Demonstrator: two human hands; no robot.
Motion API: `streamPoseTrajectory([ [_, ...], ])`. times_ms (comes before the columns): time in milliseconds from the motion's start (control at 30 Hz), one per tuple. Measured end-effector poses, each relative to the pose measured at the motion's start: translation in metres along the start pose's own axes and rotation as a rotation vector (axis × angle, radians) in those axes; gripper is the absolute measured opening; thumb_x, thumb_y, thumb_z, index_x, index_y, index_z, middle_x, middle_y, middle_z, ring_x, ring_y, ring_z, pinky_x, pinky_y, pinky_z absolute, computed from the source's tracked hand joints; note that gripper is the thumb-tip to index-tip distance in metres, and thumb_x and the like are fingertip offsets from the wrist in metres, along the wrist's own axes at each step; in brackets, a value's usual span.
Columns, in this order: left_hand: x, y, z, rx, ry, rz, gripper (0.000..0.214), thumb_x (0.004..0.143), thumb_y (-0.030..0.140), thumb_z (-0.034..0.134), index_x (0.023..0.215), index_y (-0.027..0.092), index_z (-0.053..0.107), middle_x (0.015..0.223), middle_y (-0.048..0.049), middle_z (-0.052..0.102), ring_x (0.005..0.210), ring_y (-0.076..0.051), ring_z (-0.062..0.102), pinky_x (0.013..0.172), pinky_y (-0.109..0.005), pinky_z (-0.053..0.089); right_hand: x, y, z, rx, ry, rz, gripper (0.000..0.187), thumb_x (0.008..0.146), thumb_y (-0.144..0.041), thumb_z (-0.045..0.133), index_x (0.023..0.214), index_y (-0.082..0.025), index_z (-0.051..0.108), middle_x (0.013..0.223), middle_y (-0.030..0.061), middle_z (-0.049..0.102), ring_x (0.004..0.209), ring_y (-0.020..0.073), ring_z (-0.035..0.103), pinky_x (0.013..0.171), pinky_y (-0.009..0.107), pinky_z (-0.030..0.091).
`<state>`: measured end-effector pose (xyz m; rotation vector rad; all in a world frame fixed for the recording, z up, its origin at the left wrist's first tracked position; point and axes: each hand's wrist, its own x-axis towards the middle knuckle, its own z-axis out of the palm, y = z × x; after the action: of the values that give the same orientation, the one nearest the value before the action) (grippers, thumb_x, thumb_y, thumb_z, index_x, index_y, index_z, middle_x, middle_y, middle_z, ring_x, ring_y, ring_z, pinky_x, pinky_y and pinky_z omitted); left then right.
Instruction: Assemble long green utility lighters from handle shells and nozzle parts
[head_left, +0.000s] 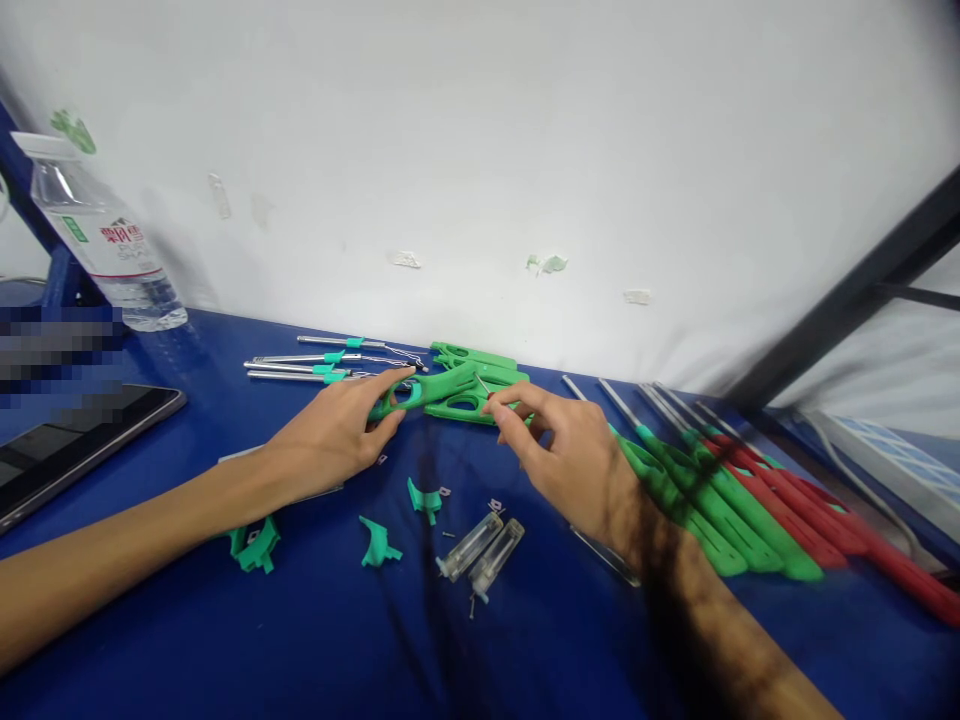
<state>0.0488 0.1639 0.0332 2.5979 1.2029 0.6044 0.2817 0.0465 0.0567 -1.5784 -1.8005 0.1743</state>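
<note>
My left hand (341, 415) is closed on a green plastic lighter handle (442, 385), thumb and fingers pinching its end around the oval opening. Thumb and forefinger of my right hand (547, 435) pinch a small screwdriver (490, 396); a bit of red and a thin shaft show, the rest hidden in the fingers. The shaft points at the handle; whether it touches I cannot tell. More green handle shells (472, 355) lie just behind. Metal lighter tubes (300, 362) with teal pieces and thin wires rest beyond my left hand.
Teal triggers (377, 543) and two clear fuel tanks (484, 555) lie in front. Green lighters (720, 510) and red lighters (810, 500) are lined up at the right. A water bottle (112, 240) and a phone (82, 440) are at the left. A white wall (480, 150) backs the blue table (300, 640).
</note>
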Motion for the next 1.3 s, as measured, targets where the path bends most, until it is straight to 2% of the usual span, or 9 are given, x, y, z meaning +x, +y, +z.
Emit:
streamPoseTrajectory([
  [167, 0.0000, -0.0030, 0.0012, 0.004, 0.002, 0.007, 0.061, 0.097, 0.042, 0.047, 0.154, 0.021, 0.048, 0.114, -0.0121, 0.075, 0.071, -0.021, 0.061, 0.072, -0.035, 0.047, 0.0004, -0.0006, 0.0001, 0.006, 0.012, -0.004, 0.021, 0.102, -0.039, 0.055, 0.097, -0.028, 0.071, 0.072, -0.0056, 0.071, 0.057, 0.0132, 0.062, 0.057, 0.028, 0.037],
  [600, -0.0002, -0.0008, 0.0008, -0.011, -0.007, -0.014, 0.061, 0.097, 0.043, 0.047, 0.153, 0.021, 0.049, 0.102, -0.0096, 0.076, 0.062, -0.019, 0.060, 0.068, -0.034, 0.047, 0.0019, 0.0011, -0.0002, 0.002, 0.034, -0.002, 0.025, 0.103, -0.045, 0.055, 0.098, -0.028, 0.073, 0.070, -0.0055, 0.070, 0.053, 0.0132, 0.061, 0.057, 0.028, 0.037],
  [800, -0.0006, -0.0025, 0.0002, -0.028, -0.011, -0.004, 0.060, 0.098, 0.042, 0.047, 0.154, 0.021, 0.048, 0.110, -0.0109, 0.075, 0.071, -0.021, 0.066, 0.077, -0.037, 0.050, 0.0017, -0.0015, -0.0028, 0.015, 0.040, 0.022, 0.024, 0.105, -0.044, 0.053, 0.099, -0.028, 0.070, 0.075, -0.0058, 0.072, 0.059, 0.0132, 0.063, 0.061, 0.027, 0.039],
  [933, -0.0004, -0.0021, 0.0002, -0.014, -0.007, 0.001, 0.061, 0.097, 0.043, 0.047, 0.154, 0.020, 0.048, 0.108, -0.0118, 0.076, 0.079, -0.024, 0.067, 0.076, -0.037, 0.049, 0.0018, -0.0002, -0.0031, 0.012, 0.045, 0.037, 0.026, 0.105, -0.045, 0.051, 0.097, -0.027, 0.068, 0.074, -0.0048, 0.072, 0.059, 0.0139, 0.064, 0.060, 0.027, 0.041],
  [1133, 0.0002, -0.0007, 0.0014, -0.013, -0.007, -0.005, 0.062, 0.097, 0.043, 0.047, 0.155, 0.021, 0.048, 0.101, -0.0099, 0.077, 0.069, -0.022, 0.063, 0.071, -0.035, 0.047, 0.0013, 0.0023, 0.0012, -0.034, -0.014, 0.021, 0.021, 0.103, -0.040, 0.052, 0.099, -0.028, 0.068, 0.072, -0.0044, 0.072, 0.060, 0.0154, 0.066, 0.059, 0.027, 0.040],
  [1300, -0.0005, -0.0003, 0.0007, -0.028, -0.021, -0.031, 0.064, 0.096, 0.044, 0.046, 0.156, 0.021, 0.046, 0.104, -0.0097, 0.076, 0.064, -0.020, 0.063, 0.070, -0.035, 0.047, 0.0007, 0.0014, 0.0039, -0.065, -0.026, 0.020, 0.017, 0.102, -0.037, 0.053, 0.101, -0.028, 0.068, 0.075, -0.0048, 0.074, 0.064, 0.0158, 0.067, 0.060, 0.028, 0.038],
])
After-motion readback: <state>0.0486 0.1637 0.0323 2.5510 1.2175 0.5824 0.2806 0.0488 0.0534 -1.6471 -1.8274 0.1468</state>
